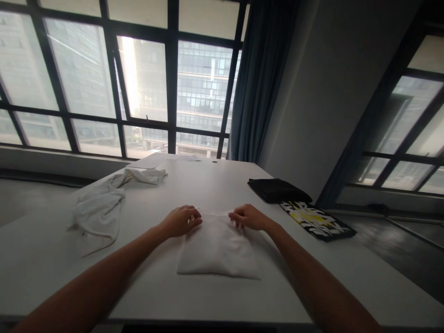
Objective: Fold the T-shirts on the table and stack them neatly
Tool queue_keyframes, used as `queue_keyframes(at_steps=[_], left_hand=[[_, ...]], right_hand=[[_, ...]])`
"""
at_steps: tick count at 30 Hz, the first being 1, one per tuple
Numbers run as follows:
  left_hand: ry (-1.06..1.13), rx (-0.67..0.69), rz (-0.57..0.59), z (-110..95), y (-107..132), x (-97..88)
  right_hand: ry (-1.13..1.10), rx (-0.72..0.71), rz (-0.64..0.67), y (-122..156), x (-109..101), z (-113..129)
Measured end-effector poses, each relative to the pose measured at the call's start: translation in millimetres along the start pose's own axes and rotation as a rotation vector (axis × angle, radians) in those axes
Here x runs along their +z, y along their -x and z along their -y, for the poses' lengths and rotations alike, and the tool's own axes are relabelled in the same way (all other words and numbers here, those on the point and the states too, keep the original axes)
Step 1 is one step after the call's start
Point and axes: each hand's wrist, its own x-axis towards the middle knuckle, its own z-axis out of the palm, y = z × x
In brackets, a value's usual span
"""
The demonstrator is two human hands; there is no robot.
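Observation:
A white folded shirt [218, 249] lies flat on the white table in front of me, its curved neckline at the far edge. My left hand [183, 221] is at the shirt's far left corner, fingers curled and closed on the cloth there. At the far right corner, my right hand [249, 217] pinches the fabric near the neckline between thumb and fingers. Slight wrinkles run across the right half of the shirt. The fingertips are partly hidden by the hands themselves.
The white table [208, 185] stretches toward the windows. A crumpled white garment [100, 212] lies at the left. On the right are a folded black cloth [279, 189] and a folded black, white and yellow patterned cloth [317, 221]. Papers [149, 160] rest at the far end.

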Motion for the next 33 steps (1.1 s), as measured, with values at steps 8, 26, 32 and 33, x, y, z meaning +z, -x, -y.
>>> queue_keyframes(at_steps=[8, 26, 32, 33], left_hand=[[0.021, -0.107, -0.073, 26, -12, 23.0], [0.009, 0.092, -0.1, 0, -13, 35.4], [-0.001, 0.032, 0.198, -5, -8, 49.3], [-0.014, 0.023, 0.19, -4, -7, 49.2]], right_hand=[[0.186, 0.04, -0.016, 2, 2, -7], [0.236, 0.153, -0.309, -10, 26, 4], [0.209, 0.141, -0.019, -12, 48, 0], [0.216, 0.101, -0.039, -14, 48, -3]])
